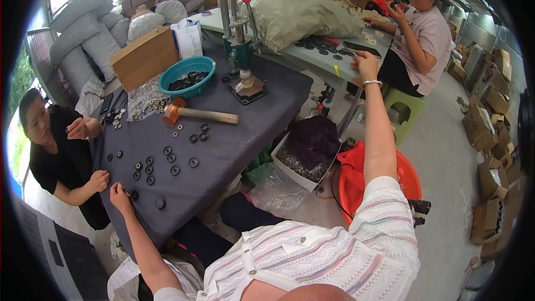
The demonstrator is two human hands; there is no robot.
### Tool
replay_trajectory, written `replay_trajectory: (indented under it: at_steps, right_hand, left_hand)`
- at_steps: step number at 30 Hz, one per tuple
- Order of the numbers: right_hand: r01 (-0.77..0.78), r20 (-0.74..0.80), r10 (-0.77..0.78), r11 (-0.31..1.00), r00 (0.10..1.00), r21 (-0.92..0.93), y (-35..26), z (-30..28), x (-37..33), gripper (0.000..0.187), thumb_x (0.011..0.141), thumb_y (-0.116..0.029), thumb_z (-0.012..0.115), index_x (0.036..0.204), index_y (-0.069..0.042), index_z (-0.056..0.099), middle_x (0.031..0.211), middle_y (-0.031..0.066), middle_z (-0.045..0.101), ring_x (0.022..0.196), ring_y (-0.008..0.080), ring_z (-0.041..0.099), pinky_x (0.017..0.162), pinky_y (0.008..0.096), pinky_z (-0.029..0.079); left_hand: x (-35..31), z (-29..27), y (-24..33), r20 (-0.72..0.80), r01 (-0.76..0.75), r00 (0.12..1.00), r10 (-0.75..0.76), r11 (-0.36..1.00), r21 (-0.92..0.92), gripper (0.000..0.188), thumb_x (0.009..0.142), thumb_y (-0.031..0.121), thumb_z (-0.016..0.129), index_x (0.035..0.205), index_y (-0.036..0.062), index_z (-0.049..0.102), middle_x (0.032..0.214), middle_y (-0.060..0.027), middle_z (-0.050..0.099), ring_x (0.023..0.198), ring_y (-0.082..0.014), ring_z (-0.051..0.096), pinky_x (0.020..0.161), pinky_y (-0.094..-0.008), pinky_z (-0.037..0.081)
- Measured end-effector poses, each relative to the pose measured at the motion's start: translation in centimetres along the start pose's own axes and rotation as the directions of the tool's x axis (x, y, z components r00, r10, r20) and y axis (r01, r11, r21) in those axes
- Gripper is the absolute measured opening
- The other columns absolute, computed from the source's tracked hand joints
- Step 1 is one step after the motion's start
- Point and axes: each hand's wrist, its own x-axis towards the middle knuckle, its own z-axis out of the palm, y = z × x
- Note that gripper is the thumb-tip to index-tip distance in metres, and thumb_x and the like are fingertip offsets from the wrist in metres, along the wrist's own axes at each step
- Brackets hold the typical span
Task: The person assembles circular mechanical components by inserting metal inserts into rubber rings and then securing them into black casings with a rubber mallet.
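At the near edge of the dark-covered table point(234, 150), the left hand point(118, 196) rests with fingers curled beside a black ring point(134, 194), holding nothing, while the right hand point(365, 64) stretches out to the far grey-green table point(312, 58); whether it grips anything cannot be told. Sorting of scattered rings seems under way, and picking one up calls for a fine pinch. Sacks point(89, 28) and cardboard boxes point(485, 128) crowd the workshop.

The left hand point(119, 196) rests fingertips-down on the dark grey cloth-covered table point(239, 134) beside small black rubber rings point(149, 170), while the right hand point(365, 65), wearing a silver bracelet point(371, 83), reaches out to the pale green table point(312, 58).
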Motion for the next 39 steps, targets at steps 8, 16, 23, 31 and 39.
replay_trajectory:
  at_steps: [8, 16, 23, 31, 39]
  right_hand:
    - [0.002, -0.007, -0.002, 1.0, 1.0, -0.028, 0.2, -0.4, 0.2, 0.022, 0.083, 0.001, 0.052, 0.102, 0.007, 0.062, 0.08, 0.0134, 0.066, 0.058, 0.0175, 0.065, 0.049, 0.0263, 0.053]
    - [0.009, -0.004, -0.009, 1.0, 1.0, -0.014, -0.2, -0.2, -0.2, 0.022, 0.082, 0.002, 0.052, 0.101, 0.007, 0.062, 0.08, 0.0135, 0.066, 0.058, 0.0181, 0.065, 0.049, 0.027, 0.053]
    - [0.024, -0.061, -0.023, 1.0, 0.998, 0.013, -0.2, -0.6, -0.1, 0.023, 0.083, 0.003, 0.05, 0.101, 0.007, 0.063, 0.08, 0.0131, 0.065, 0.058, 0.0191, 0.065, 0.049, 0.0273, 0.054]
    - [0.1, -0.299, -0.119, 0.992, 0.947, -0.078, 0.6, -0.8, 0.7, 0.023, 0.085, -0.001, 0.049, 0.101, 0.004, 0.065, 0.077, 0.0143, 0.067, 0.063, 0.0191, 0.065, 0.055, 0.0284, 0.054]
    - [0.07, -0.422, -0.275, 0.895, 0.864, -0.441, 0.5, -1.6, 0.2, 0.02, 0.079, -0.006, 0.054, 0.088, -0.003, 0.071, 0.078, 0.011, 0.07, 0.073, 0.0226, 0.068, 0.076, 0.0332, 0.053]
  left_hand:
    - [0.2, 0.5, -0.1, -0.011, 0.013, 1.0, -0.013, 1.0, -0.006, 0.011, 0.091, 0.01, 0.056, 0.095, 0.0014, 0.062, 0.069, -0.002, 0.054, 0.046, -0.0064, 0.044, 0.042, -0.0202, 0.035]
    - [0.2, 0.2, -0.2, -0.01, 0.01, 1.0, -0.01, 1.0, 0.004, 0.012, 0.091, 0.011, 0.057, 0.095, 0.0005, 0.062, 0.069, -0.0023, 0.054, 0.047, -0.0068, 0.045, 0.043, -0.0208, 0.036]
    - [-0.3, 0.5, 0.7, 0.007, 0.024, 1.0, -0.024, 1.0, -0.006, 0.012, 0.09, 0.01, 0.057, 0.095, 0.0007, 0.062, 0.069, -0.002, 0.055, 0.047, -0.0067, 0.045, 0.043, -0.0204, 0.035]
    - [-0.3, 0.1, 0.6, 0.0, 0.007, 1.0, -0.007, 1.0, -0.014, 0.012, 0.091, 0.01, 0.056, 0.094, 0.0008, 0.062, 0.07, -0.0019, 0.055, 0.048, -0.0064, 0.044, 0.044, -0.02, 0.035]
    - [-0.1, 0.4, 0.4, 0.013, 0.015, 1.0, -0.014, 0.999, -0.033, 0.012, 0.091, 0.01, 0.056, 0.095, 0.0008, 0.062, 0.07, -0.0015, 0.054, 0.049, -0.006, 0.044, 0.044, -0.0196, 0.035]
